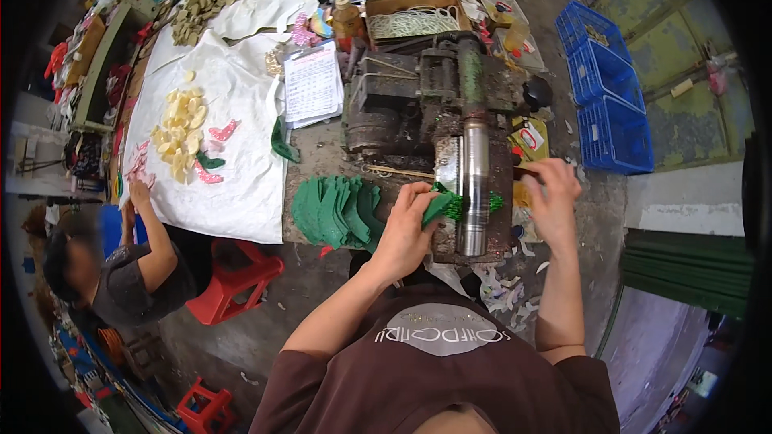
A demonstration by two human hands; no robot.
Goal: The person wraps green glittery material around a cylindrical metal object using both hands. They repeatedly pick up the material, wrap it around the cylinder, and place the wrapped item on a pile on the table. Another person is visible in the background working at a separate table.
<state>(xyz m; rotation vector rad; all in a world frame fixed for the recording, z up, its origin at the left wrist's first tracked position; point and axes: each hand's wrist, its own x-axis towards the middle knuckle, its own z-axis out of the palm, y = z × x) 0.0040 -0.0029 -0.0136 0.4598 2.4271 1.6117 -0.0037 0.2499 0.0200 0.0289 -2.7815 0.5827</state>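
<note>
My left hand [408, 229] is closed on a green cut piece [437, 207], soft and sheet-like. Its glittery far end lies against the shiny metal roller [476, 185] of an old machine [394, 100], and more glittery green [495, 202] shows on the roller's right side. Beside my left hand, a fanned stack of green cut pieces [338, 210] rests at the table's front edge. To the right of the roller, my right hand [553, 197] is raised, its thumb and fingers curled around something dark and small that I cannot make out.
On the left, a white cloth [249, 209] bears yellow pieces [181, 133] and pink ones. A co-worker [133, 273] sits there near a red stool [236, 281]. Behind are a clipboard [314, 84] and a box of white cord [414, 22]. Blue crates [615, 133] stand right.
</note>
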